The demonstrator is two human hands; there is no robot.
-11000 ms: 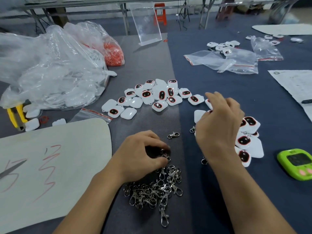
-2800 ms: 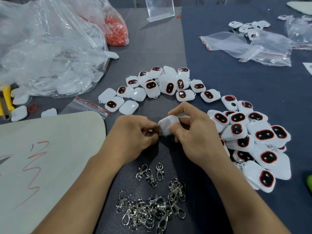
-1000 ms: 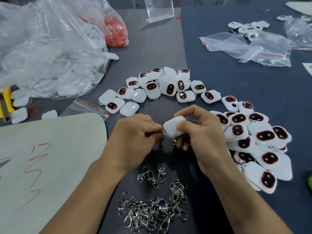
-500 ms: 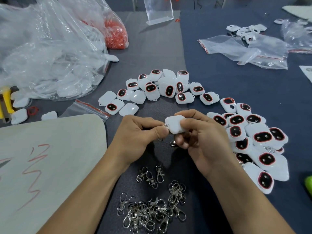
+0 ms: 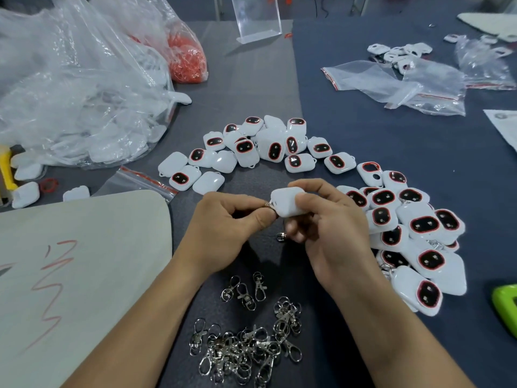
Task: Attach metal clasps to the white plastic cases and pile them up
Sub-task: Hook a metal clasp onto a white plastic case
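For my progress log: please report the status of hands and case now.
Right hand grips white case. Left hand pinches metal clasp at its edge. Nothing in the way.

- The table [image 5: 363,141] has a grey cover on its left part and a dark blue one on its right.
- White cases [image 5: 268,147] lie scattered across the middle and heaped at the right.
- Metal clasps [image 5: 246,351] are piled near.
- A pale board [image 5: 84,275] with red scribbles lies near left.
- Big clear bags [image 5: 70,93] sit far left, one holding what may be red rings [image 5: 187,60].
- Flat clear bags [image 5: 391,79] lie far right.
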